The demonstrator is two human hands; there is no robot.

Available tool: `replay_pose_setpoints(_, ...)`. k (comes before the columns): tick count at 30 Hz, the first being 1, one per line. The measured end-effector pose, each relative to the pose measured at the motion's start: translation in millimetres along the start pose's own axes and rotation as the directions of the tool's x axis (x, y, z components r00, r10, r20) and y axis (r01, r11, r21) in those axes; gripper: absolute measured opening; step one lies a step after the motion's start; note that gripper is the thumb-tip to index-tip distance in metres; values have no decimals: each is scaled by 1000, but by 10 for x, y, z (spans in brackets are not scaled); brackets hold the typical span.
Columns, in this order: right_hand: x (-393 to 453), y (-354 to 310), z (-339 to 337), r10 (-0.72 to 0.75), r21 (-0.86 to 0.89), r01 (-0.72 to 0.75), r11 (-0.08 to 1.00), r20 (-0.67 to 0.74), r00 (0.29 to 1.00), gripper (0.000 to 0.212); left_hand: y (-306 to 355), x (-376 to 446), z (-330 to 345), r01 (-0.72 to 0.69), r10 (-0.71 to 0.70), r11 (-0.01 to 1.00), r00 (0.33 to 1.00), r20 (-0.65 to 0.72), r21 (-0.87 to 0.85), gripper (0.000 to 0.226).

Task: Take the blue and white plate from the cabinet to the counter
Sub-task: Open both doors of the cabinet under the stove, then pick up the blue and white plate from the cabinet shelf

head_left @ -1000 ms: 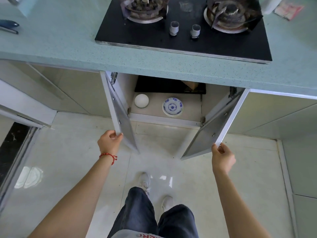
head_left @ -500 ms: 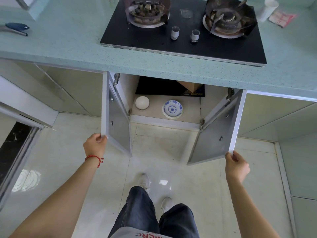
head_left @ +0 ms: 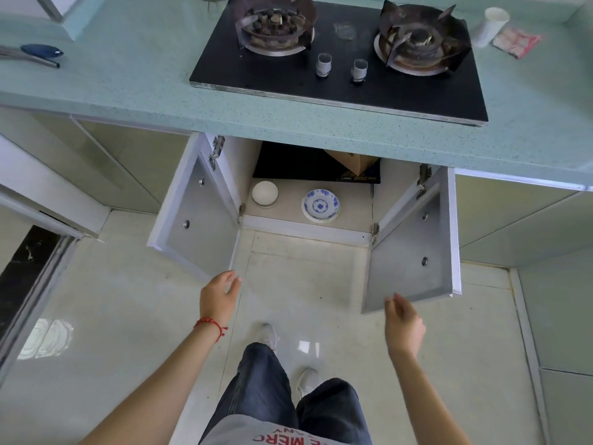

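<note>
The blue and white plate (head_left: 320, 205) lies flat on the cabinet floor (head_left: 288, 216) under the counter (head_left: 128, 91), right of a white bowl (head_left: 265, 194). Both cabinet doors stand wide open: the left door (head_left: 195, 216) and the right door (head_left: 414, 248). My left hand (head_left: 219, 298) hovers in front of the opening near the left door's lower corner, fingers apart, holding nothing. My right hand (head_left: 404, 324) is below the right door's bottom edge, open and off the door.
A black two-burner gas stove (head_left: 337, 59) sits in the counter above the cabinet. A white cup (head_left: 489, 25) and a red-white cloth (head_left: 516, 41) lie at the right, a blue-handled tool (head_left: 41, 51) at the left. A black box and a cardboard box (head_left: 353, 162) fill the cabinet's back.
Both doors swung further open. My hands let go of the door edges and moved inward toward the cabinet opening.
</note>
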State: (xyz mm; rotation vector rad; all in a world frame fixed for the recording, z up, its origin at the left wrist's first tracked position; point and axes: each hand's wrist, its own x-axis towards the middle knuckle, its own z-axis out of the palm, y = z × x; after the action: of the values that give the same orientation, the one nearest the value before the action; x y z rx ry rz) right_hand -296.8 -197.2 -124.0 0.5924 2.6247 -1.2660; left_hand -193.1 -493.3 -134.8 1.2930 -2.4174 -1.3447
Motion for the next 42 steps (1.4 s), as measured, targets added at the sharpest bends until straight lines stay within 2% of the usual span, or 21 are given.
replay_pose_setpoints(2,-104,-54,69,-91,-17,94,995,129,987,32,87,-105,91,-87,85,996,994,69,36,30)
replay_pose_setpoints(6,-183,-182,100,-293,-140,351,926,320,901,42,281,-274,225,-282,259,949,952,163,138,37)
replay_pose_setpoints(10,-161,-262,66,-408,-249,520,817,389,826,48,457,-347,327,-458,410,842,886,215,284,41)
replay_pose_setpoints(15,-63,-325,63,-468,-332,624,708,440,766,53,580,-317,450,-569,479,711,822,309,413,47)
replay_pose_setpoints(23,257,-582,367,-437,-389,618,683,460,773,57,718,185,640,-611,461,624,791,403,486,54)
replay_pose_setpoints(36,1043,-1138,1011,-357,-426,529,733,421,834,55,929,1427,875,-652,437,605,751,495,457,54)
replay_pose_setpoints(42,1415,-1113,1216,-345,-415,525,743,434,832,53,892,1730,1120,-642,452,613,762,463,459,50)
